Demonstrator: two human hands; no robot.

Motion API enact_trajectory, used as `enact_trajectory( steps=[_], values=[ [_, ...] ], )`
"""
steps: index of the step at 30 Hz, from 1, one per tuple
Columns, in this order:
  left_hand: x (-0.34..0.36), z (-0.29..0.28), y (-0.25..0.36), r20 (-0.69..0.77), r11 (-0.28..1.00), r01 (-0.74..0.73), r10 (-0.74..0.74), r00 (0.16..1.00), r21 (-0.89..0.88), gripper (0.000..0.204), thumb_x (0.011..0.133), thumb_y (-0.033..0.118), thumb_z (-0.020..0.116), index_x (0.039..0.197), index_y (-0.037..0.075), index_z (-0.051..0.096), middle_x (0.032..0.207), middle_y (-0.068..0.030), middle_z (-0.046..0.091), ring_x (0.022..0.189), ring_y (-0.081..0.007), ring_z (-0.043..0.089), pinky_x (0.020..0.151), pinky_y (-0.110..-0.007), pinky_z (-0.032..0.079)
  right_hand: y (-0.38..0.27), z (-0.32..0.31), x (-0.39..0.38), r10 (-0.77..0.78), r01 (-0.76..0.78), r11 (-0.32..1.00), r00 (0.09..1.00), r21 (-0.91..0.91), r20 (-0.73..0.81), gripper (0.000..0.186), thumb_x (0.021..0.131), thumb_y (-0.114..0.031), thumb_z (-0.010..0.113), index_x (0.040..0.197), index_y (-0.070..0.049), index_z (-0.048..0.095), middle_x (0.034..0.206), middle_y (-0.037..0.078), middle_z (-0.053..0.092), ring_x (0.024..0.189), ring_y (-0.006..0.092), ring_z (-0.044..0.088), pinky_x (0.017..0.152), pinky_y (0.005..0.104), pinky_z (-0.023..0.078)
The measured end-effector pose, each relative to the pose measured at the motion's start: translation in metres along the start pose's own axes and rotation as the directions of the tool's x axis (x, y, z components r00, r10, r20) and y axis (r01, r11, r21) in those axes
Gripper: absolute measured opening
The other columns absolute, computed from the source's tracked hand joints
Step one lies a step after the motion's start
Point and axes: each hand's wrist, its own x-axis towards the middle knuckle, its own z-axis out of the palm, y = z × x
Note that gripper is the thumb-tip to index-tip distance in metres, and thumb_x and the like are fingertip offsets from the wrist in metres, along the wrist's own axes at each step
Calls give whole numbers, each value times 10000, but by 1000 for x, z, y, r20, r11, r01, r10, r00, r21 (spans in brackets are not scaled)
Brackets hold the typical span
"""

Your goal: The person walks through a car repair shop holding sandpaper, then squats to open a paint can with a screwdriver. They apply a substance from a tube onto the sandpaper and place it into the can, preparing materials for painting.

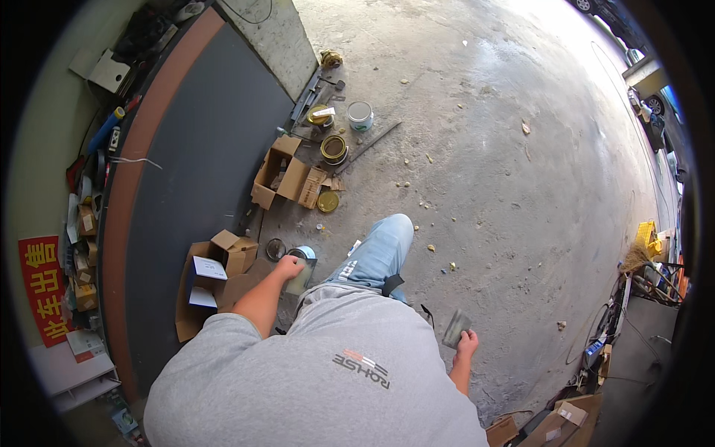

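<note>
My left hand (287, 268) is closed on a flat grey-green putty spreader (302, 279), a thin rectangular plate. Just beyond its fingers stands a round tin with a pale blue top (304, 252), partly covered by the hand and plate. A dark round tin or lid (275, 249) lies to the left of that tin. Out to the right, my right hand (466, 345) grips a second flat, grey rectangular putty spreader (456, 328), held above the concrete floor and apart from other things.
Open cardboard boxes (195, 302) stand along the dark grey panel (201, 127) on the left. Farther off are a lidded grey can (360, 113), an open can (334, 147) and a yellow lid (328, 201). A broom (636, 258) and clutter line the right side. Small crumbs dot the floor.
</note>
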Motion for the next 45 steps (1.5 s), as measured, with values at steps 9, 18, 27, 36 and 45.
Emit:
enact_trajectory(
  steps=[9,18,27,36,45],
  values=[
    [165,-60,255,76,989,18,-29,997,147,373,836,384,712,852,13,737,728,-86,697,719,-162,653,690,-362,532,23,-52,74,116,-153,855,988,-496,-104,133,805,-76,659,869,30,705,801,78,672,790,173,611,730,353,495],
    [349,-70,705,106,888,-452,444,890,79,367,809,296,763,985,-24,720,852,-118,743,771,-196,692,695,-365,538,-155,-8,117,338,-345,936,936,-72,-100,140,778,-97,665,816,27,716,696,91,651,685,178,605,659,368,497],
    [406,72,1038,312,916,-402,376,873,21,274,846,218,703,928,-41,733,788,-47,711,670,-130,648,602,-317,520,-268,-2,317,535,-565,825,793,-24,-291,232,739,-196,672,899,-57,765,857,178,727,792,303,701,716,429,537],
    [442,155,1196,347,752,-405,248,905,520,431,763,384,770,893,-26,746,747,-89,700,700,-151,642,654,-371,531,-489,-255,665,357,-198,918,789,343,-501,117,812,-115,654,883,-26,684,745,14,639,698,107,574,635,307,462],
    [612,291,1499,473,625,-450,143,870,638,435,763,386,749,902,-26,757,796,-138,740,769,-168,698,707,-372,552,-612,-367,898,482,-302,870,690,391,-540,110,765,-96,644,814,-16,703,705,29,635,651,126,569,603,340,464]
  ],
)
